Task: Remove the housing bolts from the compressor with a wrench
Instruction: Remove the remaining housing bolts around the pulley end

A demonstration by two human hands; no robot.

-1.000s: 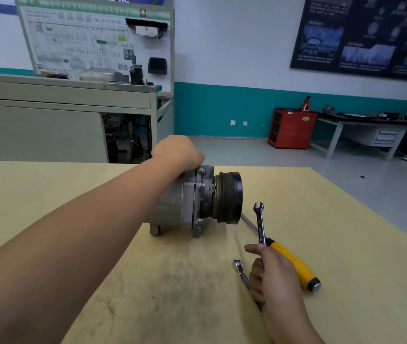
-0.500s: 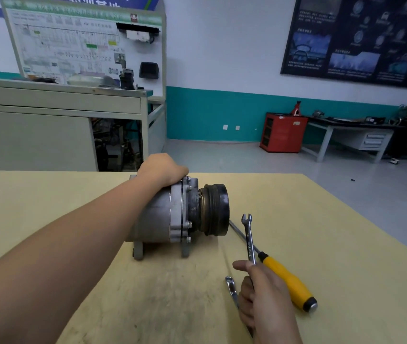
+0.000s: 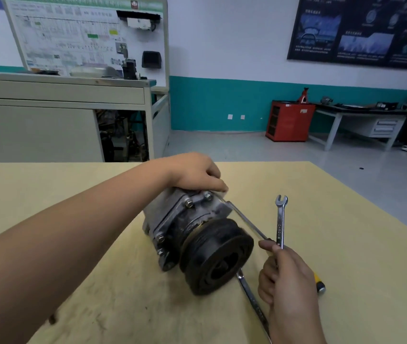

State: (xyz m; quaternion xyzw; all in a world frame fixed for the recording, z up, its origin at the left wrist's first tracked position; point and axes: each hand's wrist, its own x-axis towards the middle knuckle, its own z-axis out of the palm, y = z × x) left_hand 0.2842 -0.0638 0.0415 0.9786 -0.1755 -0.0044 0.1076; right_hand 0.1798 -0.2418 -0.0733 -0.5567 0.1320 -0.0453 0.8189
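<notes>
The grey metal compressor (image 3: 177, 219) lies on the yellow table (image 3: 346, 232) with its black pulley (image 3: 218, 256) turned toward me. Bolt heads (image 3: 189, 203) show on its front housing. My left hand (image 3: 195, 173) grips the top of the housing from behind. To the pulley's right, my right hand (image 3: 287, 276) holds a silver open-end wrench (image 3: 280, 219) upright by its lower end, its jaw up and apart from the compressor.
A yellow-handled screwdriver (image 3: 247, 220) lies behind my right hand, its shaft running to the compressor. A second wrench (image 3: 249, 294) lies flat below the pulley. Beyond the table stand a grey cabinet (image 3: 58, 120), a red tool cart (image 3: 289, 120) and a workbench (image 3: 361, 120).
My left hand has swung the compressor round, so the pulley now faces me instead of pointing right. My right hand still holds the wrench upright.
</notes>
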